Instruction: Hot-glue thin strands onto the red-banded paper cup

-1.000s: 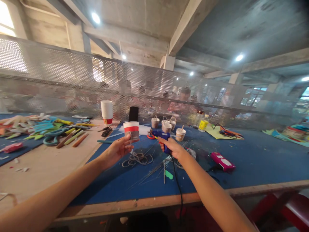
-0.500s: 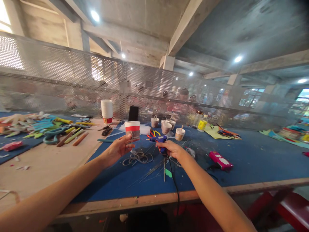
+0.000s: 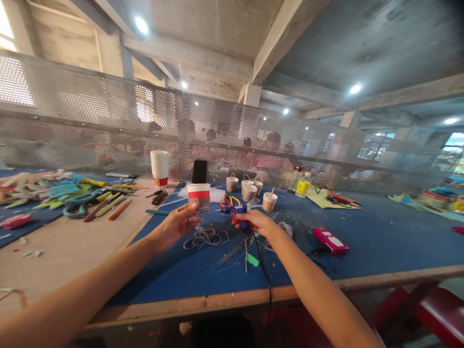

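A paper cup (image 3: 199, 194), white at the rim with a red band and grey cord wound round its lower part, is held upright in my left hand (image 3: 177, 224). My right hand (image 3: 255, 220) grips a blue glue gun (image 3: 235, 209) by its handle. The gun's nozzle points left towards the cup, with a gap between them. From the gun a black cable (image 3: 261, 263) runs down over the table edge. Loose grey cord (image 3: 207, 238) lies coiled on the blue mat below my hands.
Several cord-wrapped cups (image 3: 248, 192) stand behind the gun. A stack of paper cups (image 3: 160, 168) and a phone (image 3: 199, 171) are at the back. Scissors (image 3: 77, 207) and tools lie left. A magenta box (image 3: 330, 241) and a yellow-labelled bottle (image 3: 303, 185) are right.
The glue gun has shifted slightly left and turned, so its nozzle now shows more towards the cup. My left hand and the cup have hardly moved.
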The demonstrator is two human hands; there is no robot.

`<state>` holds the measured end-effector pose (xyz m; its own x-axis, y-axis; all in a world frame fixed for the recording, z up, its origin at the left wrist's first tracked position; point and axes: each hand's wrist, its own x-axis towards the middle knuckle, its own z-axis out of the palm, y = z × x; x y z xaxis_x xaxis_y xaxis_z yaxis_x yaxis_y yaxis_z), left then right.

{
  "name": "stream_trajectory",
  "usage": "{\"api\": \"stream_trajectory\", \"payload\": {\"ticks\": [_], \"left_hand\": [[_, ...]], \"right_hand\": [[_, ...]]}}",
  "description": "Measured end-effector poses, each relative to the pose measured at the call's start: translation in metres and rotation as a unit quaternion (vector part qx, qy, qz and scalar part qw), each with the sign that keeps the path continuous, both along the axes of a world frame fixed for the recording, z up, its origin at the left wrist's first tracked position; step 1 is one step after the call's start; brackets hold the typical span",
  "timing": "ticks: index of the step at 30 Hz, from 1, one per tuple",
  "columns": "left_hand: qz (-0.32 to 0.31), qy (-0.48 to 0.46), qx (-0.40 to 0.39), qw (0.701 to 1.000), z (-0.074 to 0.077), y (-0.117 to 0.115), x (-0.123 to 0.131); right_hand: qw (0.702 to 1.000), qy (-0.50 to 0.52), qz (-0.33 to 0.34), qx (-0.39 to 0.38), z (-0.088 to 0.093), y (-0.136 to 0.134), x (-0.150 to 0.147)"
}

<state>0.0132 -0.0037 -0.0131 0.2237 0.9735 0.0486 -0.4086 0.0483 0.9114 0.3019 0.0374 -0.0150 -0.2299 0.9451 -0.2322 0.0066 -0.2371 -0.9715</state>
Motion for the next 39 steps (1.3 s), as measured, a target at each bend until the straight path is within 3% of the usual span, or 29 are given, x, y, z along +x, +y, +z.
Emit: {"api": "stream_trajectory", "payload": {"ticks": [10,16,26,29,31,32,35,37,39], "left_hand": [[0.02,-0.005,0.006,1.0,-0.003,0.001,0.001],[0.019,0.0,0.009,1.0,-0.001,0.0,0.001],[0.025,0.003,0.001,1.0,0.0,-0.001,0.003],[0.027,0.01,0.011,1.0,-0.003,0.001,0.003],[0.033,0.02,0.026,0.999,-0.006,0.002,0.004],[0.036,0.031,0.036,0.998,-0.007,0.002,0.004],[0.044,0.069,0.074,0.994,-0.009,0.002,0.008],[0.048,0.082,0.096,0.991,-0.01,0.001,0.011],[0.046,0.086,0.109,0.989,-0.01,0.0,0.013]], "right_hand": [[0.995,-0.063,-0.051,0.048,-0.01,0.005,0.0],[0.982,-0.153,-0.059,0.097,-0.013,0.009,0.003],[0.907,-0.362,-0.117,0.178,-0.019,0.016,0.007],[0.871,-0.391,-0.145,0.258,-0.014,0.007,0.001],[0.866,-0.357,-0.134,0.325,-0.011,0.0,-0.009],[0.884,-0.313,-0.103,0.331,-0.01,-0.003,-0.015],[0.964,-0.11,0.026,0.24,-0.007,-0.017,-0.034],[0.98,-0.005,0.103,0.171,-0.004,-0.028,-0.045],[0.975,0.066,0.163,0.132,-0.001,-0.039,-0.053]]}}
